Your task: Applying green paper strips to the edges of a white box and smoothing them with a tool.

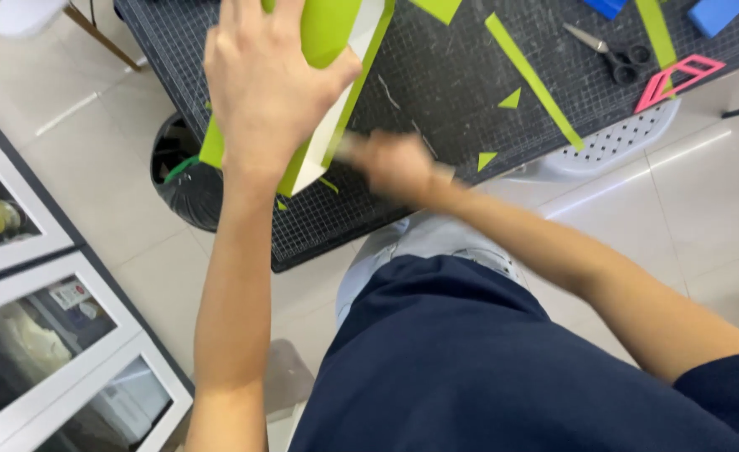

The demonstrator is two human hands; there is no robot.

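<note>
Down below, a dark gridded cutting mat [436, 75] filling the table, near edge cutting diagonally across the view, pale tiled floor [704, 201] beyond. Under that edge, a black bin [181, 180]. On top, held up off the mat, a folded green and white card piece [336, 92], long axis running from lower left to upper right, lower corner hanging out past the mat edge. Left hand [261, 84] clamped over it, thumb hooked round the right side. Right hand [395, 163] just beside the card's lower end, badly blurred; fingers possibly closed on something pale, cannot tell. Further right, a long green strip [533, 79], small green triangles [510, 100], scissors [612, 52], a pink cut-out frame [679, 79].
</note>
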